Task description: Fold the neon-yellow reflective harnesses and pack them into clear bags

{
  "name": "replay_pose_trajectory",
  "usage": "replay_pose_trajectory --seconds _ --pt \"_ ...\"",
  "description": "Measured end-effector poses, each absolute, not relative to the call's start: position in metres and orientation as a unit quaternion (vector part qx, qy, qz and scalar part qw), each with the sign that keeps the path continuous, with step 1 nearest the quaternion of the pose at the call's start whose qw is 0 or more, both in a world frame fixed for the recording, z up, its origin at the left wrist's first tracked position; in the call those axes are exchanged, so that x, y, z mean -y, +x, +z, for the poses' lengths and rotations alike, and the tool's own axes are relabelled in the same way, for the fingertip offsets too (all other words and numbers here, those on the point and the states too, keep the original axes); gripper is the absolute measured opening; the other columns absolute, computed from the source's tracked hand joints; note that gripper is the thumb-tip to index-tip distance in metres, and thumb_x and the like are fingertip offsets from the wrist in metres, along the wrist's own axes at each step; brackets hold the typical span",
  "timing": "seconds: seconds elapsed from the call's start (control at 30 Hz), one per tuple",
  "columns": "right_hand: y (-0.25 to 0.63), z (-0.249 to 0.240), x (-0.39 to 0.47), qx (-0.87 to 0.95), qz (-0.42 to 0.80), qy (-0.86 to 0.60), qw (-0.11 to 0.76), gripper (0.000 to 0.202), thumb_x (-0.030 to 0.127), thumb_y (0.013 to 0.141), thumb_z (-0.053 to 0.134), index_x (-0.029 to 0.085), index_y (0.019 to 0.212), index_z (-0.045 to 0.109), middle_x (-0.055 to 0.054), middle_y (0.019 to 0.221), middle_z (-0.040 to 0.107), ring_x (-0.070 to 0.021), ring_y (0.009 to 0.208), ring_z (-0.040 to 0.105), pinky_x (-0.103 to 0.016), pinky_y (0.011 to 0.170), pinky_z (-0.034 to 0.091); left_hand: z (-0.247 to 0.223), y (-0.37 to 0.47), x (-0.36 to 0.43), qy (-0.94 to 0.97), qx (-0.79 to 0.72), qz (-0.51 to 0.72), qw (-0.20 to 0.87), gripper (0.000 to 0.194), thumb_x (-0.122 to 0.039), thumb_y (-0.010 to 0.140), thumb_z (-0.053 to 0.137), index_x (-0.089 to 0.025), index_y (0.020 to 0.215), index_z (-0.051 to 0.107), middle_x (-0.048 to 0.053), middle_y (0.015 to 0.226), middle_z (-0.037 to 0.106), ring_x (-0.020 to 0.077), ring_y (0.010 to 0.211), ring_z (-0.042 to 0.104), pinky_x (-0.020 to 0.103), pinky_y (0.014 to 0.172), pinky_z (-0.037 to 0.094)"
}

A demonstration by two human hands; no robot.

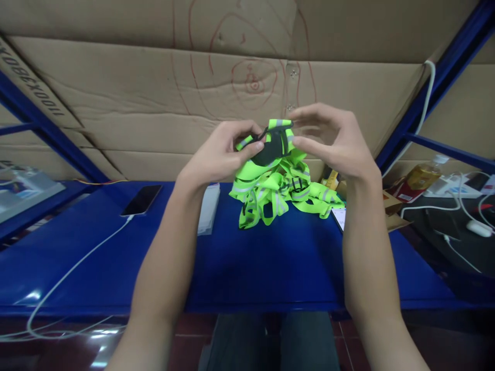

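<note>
A reflective strap vest [259,193], neon yellow-green with silver stripes, is partly heaped on the blue table and partly raised. My left hand [228,149] is closed on its black backing piece [269,147], thumb in front. A green strap passes through black slots along the top of that piece. To the right of it, my right hand [328,136] has thumb and fingers apart in a C shape, the tips right beside the strap's edge. Whether the right thumb touches the strap is hard to tell. Lower in the heap a black buckle [297,184] shows.
On the blue table [270,268] a phone [142,200] with a white cable lies at left. Clear plastic packets [209,208] are behind my left wrist. Another phone [339,217], a bottle [421,178] and cables are at right. Cardboard [154,93] walls the back.
</note>
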State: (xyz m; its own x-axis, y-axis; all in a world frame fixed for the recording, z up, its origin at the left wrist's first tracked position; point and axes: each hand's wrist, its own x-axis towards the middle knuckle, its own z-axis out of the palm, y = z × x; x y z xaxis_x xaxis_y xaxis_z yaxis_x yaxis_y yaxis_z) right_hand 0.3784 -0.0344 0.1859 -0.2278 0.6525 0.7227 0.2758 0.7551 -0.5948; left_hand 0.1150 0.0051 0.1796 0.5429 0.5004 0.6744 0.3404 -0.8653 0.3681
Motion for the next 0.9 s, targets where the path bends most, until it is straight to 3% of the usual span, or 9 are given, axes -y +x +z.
replay_pose_trajectory --seconds 0.13,0.23,0.33,0.53,0.7,0.9 --pt "0.365 0.180 0.027 0.773 0.228 -0.312 0.504 0.049 0.070 0.078 0.093 0.027 0.095 0.077 -0.005 0.094 0.077 -0.0280 0.097 0.075 -0.043 0.082 0.067 0.179 0.122 0.002 0.874 -0.243 0.414 0.073 0.022 -0.043 0.099 0.066 -0.022 0.103 0.071 0.006 0.102 0.077 0.0265 0.097 0.071 0.041 0.090 0.056" --pt "0.360 0.174 0.015 0.752 0.227 -0.324 0.527 0.048 0.069 0.080 0.091 0.026 0.085 0.072 -0.004 0.080 0.072 -0.0265 0.089 0.073 -0.042 0.076 0.065 0.176 0.130 0.006 0.862 -0.240 0.443 0.055 0.029 -0.042 0.097 0.070 -0.025 0.120 0.067 0.007 0.114 0.074 0.0269 0.107 0.071 0.040 0.093 0.057" --pt "0.358 0.171 0.009 0.738 0.214 -0.322 0.553 0.044 0.064 0.082 0.091 0.026 0.086 0.070 -0.005 0.082 0.072 -0.0267 0.090 0.072 -0.042 0.075 0.065 0.174 0.134 0.007 0.872 -0.220 0.437 0.016 0.040 -0.040 0.092 0.078 -0.027 0.127 0.063 0.009 0.124 0.071 0.0287 0.117 0.069 0.043 0.103 0.056" --pt "0.353 0.168 0.003 0.730 0.185 -0.332 0.567 0.042 0.063 0.086 0.088 0.027 0.083 0.065 -0.005 0.085 0.069 -0.0273 0.094 0.070 -0.043 0.080 0.065 0.172 0.138 0.006 0.879 -0.244 0.408 -0.048 0.029 -0.039 0.089 0.079 -0.027 0.112 0.066 0.009 0.113 0.071 0.0319 0.112 0.068 0.047 0.101 0.055" --pt "0.350 0.168 0.002 0.724 0.174 -0.332 0.579 0.049 0.071 0.087 0.084 0.028 0.080 0.062 -0.005 0.083 0.067 -0.0278 0.095 0.070 -0.043 0.080 0.066 0.163 0.147 0.008 0.859 -0.263 0.433 -0.072 0.029 -0.037 0.091 0.075 -0.027 0.117 0.066 0.010 0.115 0.070 0.0322 0.111 0.068 0.047 0.098 0.054" --pt "0.347 0.166 -0.003 0.714 0.173 -0.342 0.586 0.049 0.072 0.085 0.086 0.028 0.081 0.064 -0.005 0.084 0.069 -0.0278 0.094 0.070 -0.042 0.078 0.066 0.153 0.153 0.001 0.855 -0.267 0.439 -0.075 0.033 -0.036 0.092 0.075 -0.027 0.121 0.061 0.013 0.123 0.067 0.0390 0.126 0.062 0.051 0.105 0.050"
